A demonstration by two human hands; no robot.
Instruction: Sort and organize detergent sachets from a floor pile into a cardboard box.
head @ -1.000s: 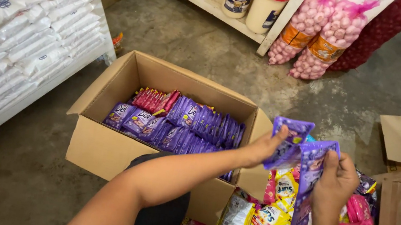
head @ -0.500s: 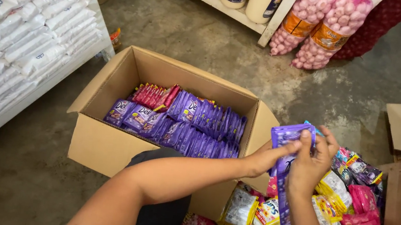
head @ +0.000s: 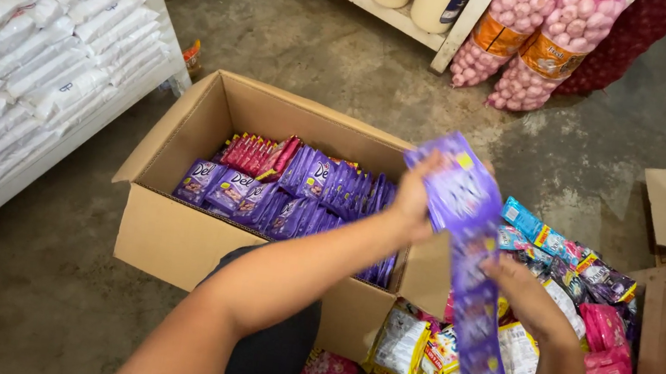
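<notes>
Purple sachet strip [head: 471, 261] hangs between your hands, right of open cardboard box [head: 177, 236], above loose sachet pile [head: 568, 322]. Your left hand [head: 413, 200] pinches strip's top end, fingers closed on it. Your right hand [head: 525, 297] grips strip lower down, fingers wrapped round. Box holds purple packets [head: 307, 197], few red packets [head: 257, 153].

Two bare forearms, no sleeves, no rings, dark garment below

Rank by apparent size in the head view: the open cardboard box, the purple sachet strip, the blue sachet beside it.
1. Cardboard box, clearly largest.
2. Purple sachet strip, held in both hands; its nearness to the camera enlarges it.
3. Blue sachet, smallest.
</notes>
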